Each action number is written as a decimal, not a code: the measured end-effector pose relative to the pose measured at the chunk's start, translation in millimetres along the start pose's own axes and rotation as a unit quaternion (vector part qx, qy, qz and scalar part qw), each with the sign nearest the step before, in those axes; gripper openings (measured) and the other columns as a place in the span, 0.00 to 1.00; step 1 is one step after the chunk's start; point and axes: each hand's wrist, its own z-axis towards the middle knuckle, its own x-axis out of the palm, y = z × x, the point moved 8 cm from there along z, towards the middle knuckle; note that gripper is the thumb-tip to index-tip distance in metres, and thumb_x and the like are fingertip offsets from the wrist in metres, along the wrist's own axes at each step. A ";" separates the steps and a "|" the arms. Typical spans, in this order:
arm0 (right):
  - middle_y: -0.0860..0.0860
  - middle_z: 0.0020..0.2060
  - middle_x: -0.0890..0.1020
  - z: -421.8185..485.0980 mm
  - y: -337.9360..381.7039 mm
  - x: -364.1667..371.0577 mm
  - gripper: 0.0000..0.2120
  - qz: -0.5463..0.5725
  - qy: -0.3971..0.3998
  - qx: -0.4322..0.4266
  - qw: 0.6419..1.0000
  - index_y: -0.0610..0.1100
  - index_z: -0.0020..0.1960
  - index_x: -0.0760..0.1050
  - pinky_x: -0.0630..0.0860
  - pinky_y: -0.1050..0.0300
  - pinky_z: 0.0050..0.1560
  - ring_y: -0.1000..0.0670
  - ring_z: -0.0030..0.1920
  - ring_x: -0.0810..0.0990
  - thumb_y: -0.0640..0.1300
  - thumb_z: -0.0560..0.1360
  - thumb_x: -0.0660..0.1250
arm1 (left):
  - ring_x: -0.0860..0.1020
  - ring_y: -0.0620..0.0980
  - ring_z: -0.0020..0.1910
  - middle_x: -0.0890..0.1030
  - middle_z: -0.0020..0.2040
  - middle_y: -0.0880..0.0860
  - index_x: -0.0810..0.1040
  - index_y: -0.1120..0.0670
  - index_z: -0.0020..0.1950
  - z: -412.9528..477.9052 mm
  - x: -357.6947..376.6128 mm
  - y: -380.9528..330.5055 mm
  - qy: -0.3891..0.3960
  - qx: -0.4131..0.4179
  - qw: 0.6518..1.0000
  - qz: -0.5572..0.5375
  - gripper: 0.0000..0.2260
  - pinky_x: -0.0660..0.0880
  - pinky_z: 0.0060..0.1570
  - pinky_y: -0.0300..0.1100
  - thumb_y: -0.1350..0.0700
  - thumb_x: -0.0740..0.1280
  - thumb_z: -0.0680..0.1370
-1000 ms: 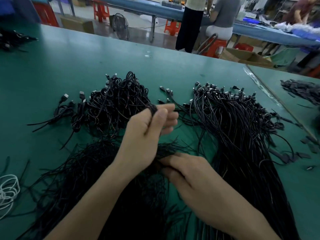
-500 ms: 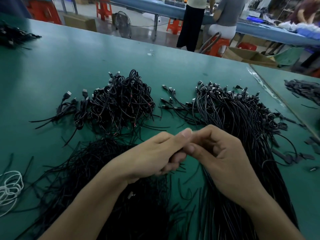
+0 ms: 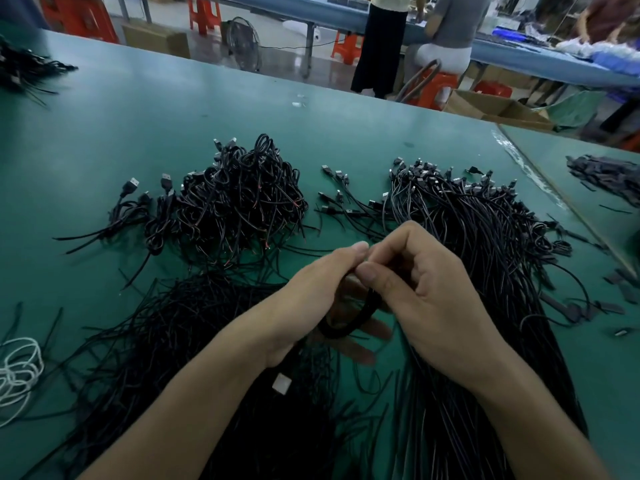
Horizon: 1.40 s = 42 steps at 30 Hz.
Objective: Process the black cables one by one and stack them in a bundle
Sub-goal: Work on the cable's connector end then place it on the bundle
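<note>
My left hand (image 3: 311, 296) and my right hand (image 3: 429, 292) meet above the green table (image 3: 173, 109), both pinching one black cable (image 3: 360, 317) that loops down between them. Its white-tipped plug (image 3: 281, 383) hangs below my left wrist. A heap of coiled black cables (image 3: 239, 199) lies beyond my hands to the left. A long pile of straight black cables (image 3: 485, 244) stretches along the right, plugs pointing away. Loose black strands (image 3: 166, 337) spread under my left forearm.
White cord loops (image 3: 17, 372) lie at the left edge. More black cables (image 3: 24, 67) sit far left, and dark scraps (image 3: 609, 174) lie on the neighbouring table at right. People, orange stools (image 3: 433, 88) and cardboard boxes (image 3: 498, 109) are beyond the far edge.
One second ago my left hand was raised at the coiled heap and my right lay low on the strands. Both hands have come together, and a cable loop now hangs between them.
</note>
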 end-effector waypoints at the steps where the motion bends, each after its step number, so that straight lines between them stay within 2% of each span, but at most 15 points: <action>1: 0.56 0.38 0.80 2.7 -0.3 1.6 0.05 0.002 -0.004 -0.002 1.000 0.54 0.43 0.72 0.76 0.59 0.36 0.54 0.36 0.78 0.48 0.75 0.68 | 0.83 0.53 0.33 0.84 0.40 0.60 0.84 0.56 0.47 -1.4 3.5 4.4 0.022 -0.030 0.999 -0.014 0.28 0.79 0.29 0.43 0.37 0.53 0.83; 3: 0.55 0.35 0.80 7.7 -6.2 2.5 0.05 0.032 -0.018 0.005 0.999 0.53 0.42 0.74 0.74 0.63 0.35 0.57 0.33 0.77 0.48 0.75 0.70 | 0.73 0.46 0.20 0.79 0.29 0.53 0.83 0.53 0.37 -1.3 -0.4 9.0 0.005 -0.050 0.999 0.018 0.32 0.67 0.19 0.33 0.32 0.52 0.81; 5: 0.54 0.34 0.81 10.7 -25.7 -1.1 0.07 0.106 -0.050 0.055 0.992 0.51 0.42 0.77 0.72 0.67 0.34 0.58 0.32 0.77 0.52 0.77 0.67 | 0.63 0.43 0.19 0.71 0.26 0.48 0.81 0.50 0.34 1.3 -10.9 6.9 -0.041 -0.033 0.998 0.037 0.30 0.59 0.17 0.31 0.31 0.53 0.79; 7: 0.52 0.37 0.83 6.3 -58.0 -4.0 0.15 0.100 -0.069 0.137 0.983 0.49 0.45 0.78 0.70 0.70 0.32 0.58 0.34 0.78 0.58 0.78 0.59 | 0.59 0.42 0.19 0.66 0.26 0.47 0.79 0.50 0.32 1.9 -23.2 0.2 -0.082 0.001 0.996 0.016 0.27 0.58 0.16 0.31 0.33 0.55 0.79; 8: 0.52 0.38 0.83 2.1 -73.2 -2.3 0.14 0.047 -0.050 0.171 0.983 0.51 0.47 0.78 0.71 0.70 0.32 0.59 0.35 0.78 0.59 0.79 0.59 | 0.59 0.42 0.19 0.64 0.25 0.47 0.76 0.50 0.30 0.8 -30.9 -4.0 -0.108 0.019 0.994 -0.008 0.27 0.57 0.16 0.31 0.34 0.56 0.79; 11: 0.59 0.42 0.80 -13.1 -105.8 20.9 0.04 -0.155 0.096 0.207 0.961 0.52 0.50 0.78 0.74 0.72 0.40 0.62 0.41 0.78 0.51 0.78 0.68 | 0.58 0.42 0.18 0.62 0.24 0.47 0.68 0.50 0.27 -1.4 -48.1 -15.0 -0.168 0.071 0.980 -0.083 0.27 0.56 0.16 0.30 0.37 0.55 0.82; 14: 0.58 0.44 0.74 -21.5 -120.7 41.6 0.07 -0.251 0.154 0.194 0.936 0.51 0.49 0.74 0.75 0.58 0.48 0.54 0.45 0.75 0.53 0.77 0.70 | 0.58 0.43 0.18 0.61 0.23 0.48 0.63 0.51 0.26 -2.1 -49.6 -20.0 -0.188 0.096 0.973 -0.097 0.28 0.55 0.17 0.30 0.39 0.54 0.83; 17: 0.58 0.44 0.72 -22.6 -118.7 48.9 0.06 -0.266 0.142 0.172 0.938 0.53 0.46 0.71 0.70 0.58 0.47 0.54 0.46 0.72 0.51 0.79 0.68 | 0.59 0.43 0.18 0.62 0.24 0.48 0.65 0.51 0.25 -3.5 -50.9 -21.0 -0.202 0.106 0.968 -0.102 0.28 0.56 0.17 0.31 0.40 0.56 0.83; 20: 0.58 0.43 0.73 -23.9 -112.8 48.0 0.04 -0.270 0.133 0.154 0.941 0.52 0.46 0.74 0.73 0.58 0.47 0.54 0.45 0.74 0.50 0.79 0.67 | 0.59 0.42 0.17 0.61 0.22 0.48 0.65 0.51 0.24 -4.5 -54.8 -21.7 -0.216 0.118 0.964 -0.102 0.29 0.56 0.17 0.30 0.40 0.56 0.83; 23: 0.59 0.39 0.78 -23.7 -106.7 39.0 0.05 -0.250 0.116 0.170 0.946 0.52 0.44 0.79 0.78 0.58 0.44 0.58 0.41 0.78 0.52 0.76 0.71 | 0.56 0.43 0.17 0.59 0.21 0.48 0.62 0.51 0.24 -3.3 -55.1 -17.9 -0.219 0.110 0.963 -0.110 0.31 0.54 0.17 0.30 0.34 0.51 0.81; 26: 0.59 0.36 0.80 -24.6 -99.3 26.6 0.06 -0.247 0.097 0.191 0.945 0.53 0.42 0.80 0.77 0.62 0.40 0.60 0.38 0.78 0.54 0.74 0.74 | 0.54 0.44 0.18 0.58 0.22 0.48 0.61 0.52 0.25 -0.3 -52.4 -12.1 -0.200 0.087 0.970 -0.106 0.32 0.53 0.18 0.30 0.32 0.45 0.81; 29: 0.59 0.34 0.81 -25.1 -91.2 15.7 0.07 -0.242 0.092 0.214 0.942 0.53 0.39 0.82 0.79 0.60 0.42 0.60 0.38 0.79 0.55 0.71 0.76 | 0.55 0.44 0.18 0.59 0.22 0.48 0.68 0.52 0.24 1.0 -53.7 -10.2 -0.201 0.076 0.975 -0.060 0.32 0.53 0.18 0.32 0.39 0.51 0.84; 33: 0.58 0.32 0.82 -25.5 -76.0 -11.0 0.08 -0.218 0.082 0.234 0.944 0.54 0.35 0.82 0.74 0.71 0.35 0.65 0.38 0.79 0.55 0.68 0.78 | 0.55 0.45 0.19 0.61 0.21 0.48 0.76 0.52 0.25 -0.9 -55.7 -13.9 -0.221 0.089 0.971 -0.014 0.29 0.52 0.20 0.35 0.43 0.57 0.83; 38: 0.59 0.33 0.82 -17.3 -53.6 -40.9 0.06 -0.173 -0.003 0.208 0.963 0.55 0.37 0.81 0.71 0.78 0.37 0.67 0.40 0.79 0.51 0.71 0.75 | 0.55 0.45 0.18 0.62 0.20 0.48 0.78 0.54 0.25 -3.2 -56.2 -14.8 -0.221 0.103 0.970 0.011 0.25 0.51 0.21 0.38 0.44 0.63 0.81; 42: 0.60 0.37 0.84 -13.5 -30.8 -45.8 0.04 -0.040 -0.174 0.140 0.974 0.54 0.40 0.82 0.78 0.68 0.39 0.58 0.37 0.82 0.46 0.73 0.74 | 0.58 0.43 0.17 0.66 0.20 0.45 0.81 0.53 0.29 -0.7 -32.2 -12.9 -0.104 0.078 0.990 0.044 0.22 0.53 0.19 0.32 0.44 0.65 0.79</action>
